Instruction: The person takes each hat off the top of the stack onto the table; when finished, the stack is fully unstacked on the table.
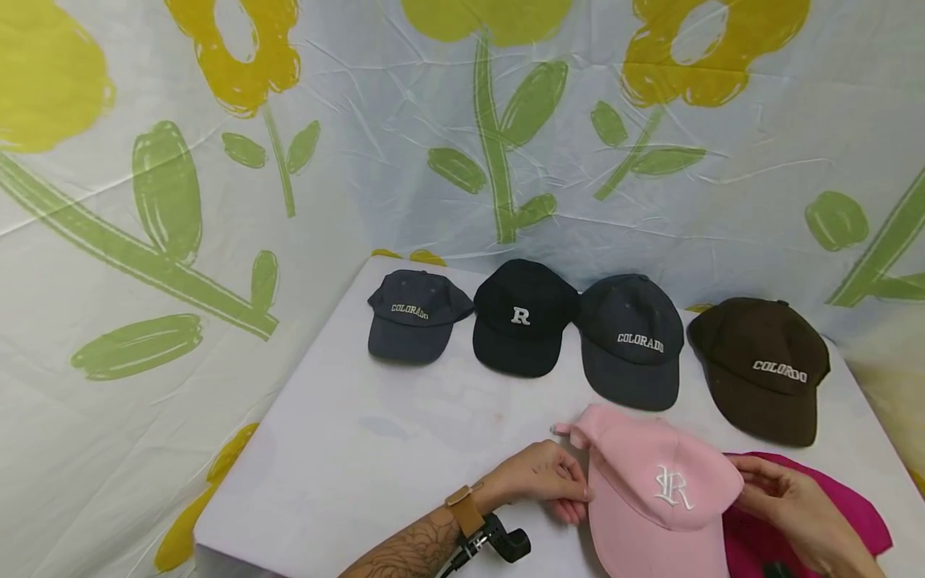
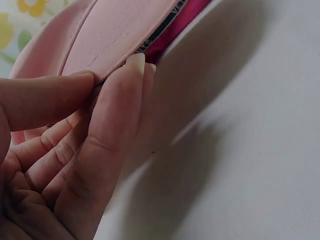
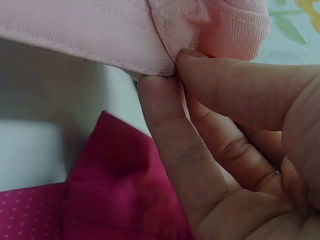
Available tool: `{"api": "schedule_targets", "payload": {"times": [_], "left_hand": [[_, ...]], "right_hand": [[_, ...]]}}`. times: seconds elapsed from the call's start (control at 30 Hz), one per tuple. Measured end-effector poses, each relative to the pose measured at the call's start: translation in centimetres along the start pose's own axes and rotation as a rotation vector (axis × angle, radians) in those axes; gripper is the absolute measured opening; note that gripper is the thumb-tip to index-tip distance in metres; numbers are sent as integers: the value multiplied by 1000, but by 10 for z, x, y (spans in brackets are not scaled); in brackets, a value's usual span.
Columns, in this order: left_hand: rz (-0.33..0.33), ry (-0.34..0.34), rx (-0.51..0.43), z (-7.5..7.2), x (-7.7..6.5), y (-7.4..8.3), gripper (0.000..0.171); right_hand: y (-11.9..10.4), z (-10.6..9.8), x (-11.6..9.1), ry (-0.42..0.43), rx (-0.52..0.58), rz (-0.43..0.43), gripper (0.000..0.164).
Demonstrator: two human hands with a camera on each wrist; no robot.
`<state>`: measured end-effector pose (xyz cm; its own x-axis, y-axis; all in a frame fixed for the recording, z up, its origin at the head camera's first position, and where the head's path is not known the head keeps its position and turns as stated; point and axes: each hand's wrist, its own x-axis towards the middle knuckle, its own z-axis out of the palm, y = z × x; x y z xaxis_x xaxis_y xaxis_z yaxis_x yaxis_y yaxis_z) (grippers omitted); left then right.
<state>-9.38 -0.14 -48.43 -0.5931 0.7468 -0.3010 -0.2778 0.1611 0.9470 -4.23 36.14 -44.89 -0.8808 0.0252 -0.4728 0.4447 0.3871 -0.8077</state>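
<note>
A pink baseball cap (image 1: 658,482) with a white letter R is held between both hands above the table's front, its brim towards the person. My left hand (image 1: 545,479) pinches the cap's left edge between thumb and fingers; the left wrist view shows the thumb on top of the pink fabric (image 2: 115,35) and fingertips beneath. At the other side, my right hand (image 1: 788,502) pinches the edge where brim and crown meet, seen close in the right wrist view on the pink cloth (image 3: 100,35). A magenta cap (image 1: 831,490) lies below and behind the pink one, partly hidden by it.
Along the back of the white table (image 1: 347,449) lie a small grey Colorado cap (image 1: 412,341), a black R cap (image 1: 516,349), a larger grey Colorado cap (image 1: 632,377) and a brown cap (image 1: 766,401). A flower-printed cloth (image 1: 376,160) hangs behind.
</note>
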Motion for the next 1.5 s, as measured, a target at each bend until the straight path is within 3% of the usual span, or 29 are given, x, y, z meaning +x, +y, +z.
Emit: {"api": "schedule_targets", "payload": {"times": [0.13,0.4,0.53,0.77,1.03,1.17,1.37,1.5], "left_hand": [[-8,0,25,0,1,-3,14],[-8,12,45,-2,3,-7,16],[-11,11,46,-2,3,-9,17],[9,75,107,-7,6,-9,14],[9,46,55,-11,7,-9,16],[16,64,49,-14,7,-7,15],[11,100,34,-25,2,-4,14],[22,164,46,-40,-2,1,14]], "right_hand": [[-1,3,3,14,-77,31,53],[-1,11,10,51,-165,55,70],[-2,14,11,67,-173,62,68],[-4,13,10,77,-195,50,69],[-6,12,8,74,-212,75,74],[-6,9,4,87,-229,52,71],[-9,1,-4,104,-110,-60,65],[-18,-2,-4,146,-32,-92,58]]}}
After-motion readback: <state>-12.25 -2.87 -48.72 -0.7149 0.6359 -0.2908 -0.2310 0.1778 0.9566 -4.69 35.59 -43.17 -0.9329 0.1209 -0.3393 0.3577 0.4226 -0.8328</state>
